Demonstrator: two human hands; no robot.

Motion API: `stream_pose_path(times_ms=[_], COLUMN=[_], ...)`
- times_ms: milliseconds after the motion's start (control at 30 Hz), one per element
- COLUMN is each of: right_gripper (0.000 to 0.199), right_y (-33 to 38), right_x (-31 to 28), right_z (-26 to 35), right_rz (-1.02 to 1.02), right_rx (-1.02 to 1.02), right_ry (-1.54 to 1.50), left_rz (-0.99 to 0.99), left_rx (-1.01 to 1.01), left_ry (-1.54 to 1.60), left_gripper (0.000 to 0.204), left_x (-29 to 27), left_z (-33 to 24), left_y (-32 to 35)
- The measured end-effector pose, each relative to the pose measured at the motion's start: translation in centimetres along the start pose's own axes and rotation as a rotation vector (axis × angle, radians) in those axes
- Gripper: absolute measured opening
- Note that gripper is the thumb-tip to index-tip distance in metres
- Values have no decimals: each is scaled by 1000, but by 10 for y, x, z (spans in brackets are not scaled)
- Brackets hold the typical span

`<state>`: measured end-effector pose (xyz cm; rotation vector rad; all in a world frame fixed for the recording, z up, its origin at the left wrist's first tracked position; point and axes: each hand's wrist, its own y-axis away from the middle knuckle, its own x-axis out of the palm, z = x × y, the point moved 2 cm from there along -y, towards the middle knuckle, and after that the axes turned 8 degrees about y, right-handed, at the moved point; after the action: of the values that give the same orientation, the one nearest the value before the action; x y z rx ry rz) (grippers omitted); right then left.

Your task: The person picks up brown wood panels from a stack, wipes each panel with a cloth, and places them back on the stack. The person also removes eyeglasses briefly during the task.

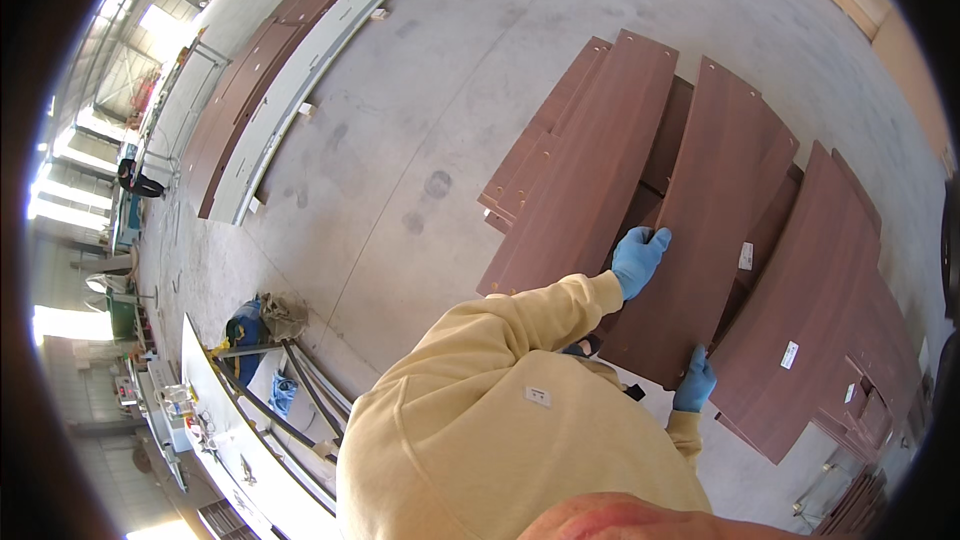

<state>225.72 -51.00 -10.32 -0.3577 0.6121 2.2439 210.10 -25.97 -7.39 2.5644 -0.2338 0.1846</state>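
Note:
A long dark reddish-brown wood panel [695, 210] is held between my two hands, its near end close to my body. My left hand [638, 260], in a blue glove, grips its left edge. At the near right corner my right hand [696, 380], gloved in the same blue, closes on the edge; part of its fingers is hidden. Left of the held panel lies another brown panel [600, 165], on a stack of similar ones. More brown panels [815, 290] lie to the right, one bearing a small white label [789, 355].
A long stack of brown and pale panels [300, 90] rests on small blocks at the far left. Near left stands a white-topped table [250, 440] on a metal frame, with a blue cloth [284, 392] beside it. Another person [140, 180] is far off at the left.

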Motion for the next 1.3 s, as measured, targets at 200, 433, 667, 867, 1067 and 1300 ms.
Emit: stream_pose_path(times_ms=[200,433,667,867,1067,1300], right_gripper=[55,48,46,60,66,68], right_y=[-10,-12,-20,-30,-33,-44], right_x=[-62,-121,-166,-190,-206,-235], right_z=[-31,-71,-105,-123,-111,-113], right_rz=[-70,-260,-368,-379,-353,-333], right_rx=[2,132,248,330,266,283], right_ry=[73,-13,-71,43,338,716], left_rz=[22,137,221,275,496,434], left_rx=[68,127,242,253,355,676], left_ry=[-118,-280,-422,-629,-914,-597], left_gripper=[54,50,49,54,46,24], left_x=[58,137,216,257,255,172], left_z=[24,63,106,112,98,17], left_y=[20,26,23,28,15,18])
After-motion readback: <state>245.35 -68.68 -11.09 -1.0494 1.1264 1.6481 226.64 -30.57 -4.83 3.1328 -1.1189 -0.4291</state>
